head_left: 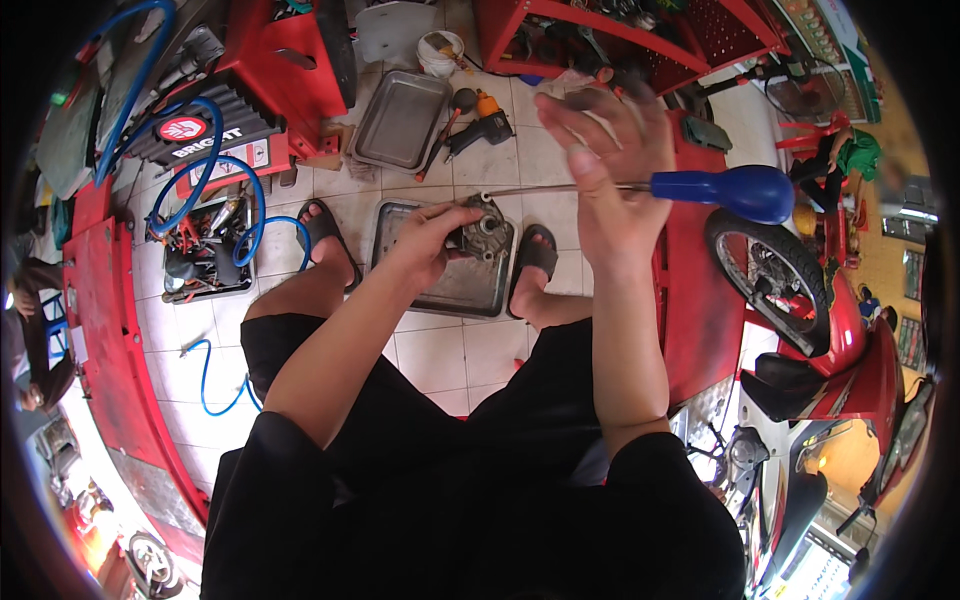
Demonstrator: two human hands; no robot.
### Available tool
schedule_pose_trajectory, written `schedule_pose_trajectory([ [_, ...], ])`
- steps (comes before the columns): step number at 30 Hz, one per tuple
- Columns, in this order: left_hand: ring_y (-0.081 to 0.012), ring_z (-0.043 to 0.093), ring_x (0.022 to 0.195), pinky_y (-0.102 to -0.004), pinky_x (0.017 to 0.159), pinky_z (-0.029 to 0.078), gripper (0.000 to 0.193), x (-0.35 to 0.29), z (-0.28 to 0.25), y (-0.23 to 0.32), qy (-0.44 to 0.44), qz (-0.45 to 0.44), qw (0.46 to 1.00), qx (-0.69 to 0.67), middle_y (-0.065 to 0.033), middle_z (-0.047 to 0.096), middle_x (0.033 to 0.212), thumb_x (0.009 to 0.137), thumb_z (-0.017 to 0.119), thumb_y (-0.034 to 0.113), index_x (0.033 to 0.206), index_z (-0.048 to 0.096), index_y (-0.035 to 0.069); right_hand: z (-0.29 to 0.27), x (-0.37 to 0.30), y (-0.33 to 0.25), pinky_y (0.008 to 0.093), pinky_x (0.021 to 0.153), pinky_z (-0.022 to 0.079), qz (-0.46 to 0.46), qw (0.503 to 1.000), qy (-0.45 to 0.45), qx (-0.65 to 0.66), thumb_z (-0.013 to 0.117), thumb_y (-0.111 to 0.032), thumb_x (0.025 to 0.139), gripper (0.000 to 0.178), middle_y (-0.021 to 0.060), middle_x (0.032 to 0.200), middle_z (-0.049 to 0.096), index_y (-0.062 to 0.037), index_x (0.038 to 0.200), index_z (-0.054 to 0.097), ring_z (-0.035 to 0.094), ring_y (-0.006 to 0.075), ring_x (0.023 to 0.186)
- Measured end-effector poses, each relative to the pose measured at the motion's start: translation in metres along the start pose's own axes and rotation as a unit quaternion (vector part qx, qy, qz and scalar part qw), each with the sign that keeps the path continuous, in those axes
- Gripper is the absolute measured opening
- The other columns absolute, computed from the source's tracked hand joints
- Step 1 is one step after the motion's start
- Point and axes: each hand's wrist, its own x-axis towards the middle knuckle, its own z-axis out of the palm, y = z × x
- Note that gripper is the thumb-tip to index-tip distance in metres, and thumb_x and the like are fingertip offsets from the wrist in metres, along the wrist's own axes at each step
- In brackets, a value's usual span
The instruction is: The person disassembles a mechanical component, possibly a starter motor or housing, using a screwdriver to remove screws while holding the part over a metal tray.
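Observation:
My left hand (pixel 428 243) grips a grey cast-metal engine part (pixel 486 232) with holes and bosses, fingers closed on its left side. A screwdriver (pixel 722 194) with a thick blue handle lies across my right hand (pixel 615 165). The thumb of that hand crosses the long shaft, while its other fingers are raised, spread and blurred by motion. The screwdriver's tip meets the upper edge of the part; whether it sits in a hole I cannot tell. Beneath the part, a metal tray (pixel 455 300) rests on the floor between my sandalled feet.
An empty metal tray (pixel 402 120), a black-and-orange power tool (pixel 482 130) and a mallet (pixel 462 102) lie ahead. A tool bin (pixel 210 250) and a blue hose (pixel 205 370) are left. Red cabinets (pixel 130 370) flank me; a motorcycle wheel (pixel 768 275) stands right.

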Motion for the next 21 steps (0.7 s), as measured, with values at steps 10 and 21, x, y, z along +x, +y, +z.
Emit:
schedule_pose_trajectory([
  [10, -0.0124, 0.066, 0.086, -0.0328, 0.075, 0.052, 0.03, -0.009, 0.006, 0.007, -0.027, 0.011, 1.0, -0.006, -0.0028, 0.069, 0.095, 0.083, 0.072, 0.018, 0.11, 0.068, 0.005, 0.007, -0.005, -0.024, 0.0238, 0.045, 0.033, -0.034, 0.995, 0.033, 0.085, 0.07, -0.039, 0.088, 0.063, 0.0084, 0.092, 0.049, 0.0037, 0.123, 0.041, 0.037, 0.0065, 0.055],
  [21, -0.0154, 0.06, 0.096, -0.0273, 0.082, 0.05, 0.034, -0.003, 0.009, 0.003, 0.027, 0.394, 0.882, 0.256, -0.0062, 0.055, 0.109, 0.071, 0.08, 0.011, 0.1, 0.072, -0.005, -0.036, -0.022, -0.149, 0.0223, 0.058, 0.045, 0.226, 0.891, 0.01, -0.394, 0.069, -0.011, 0.087, 0.016, 0.0034, 0.078, 0.061, 0.0021, 0.095, 0.065, 0.052, 0.0062, 0.062],
])
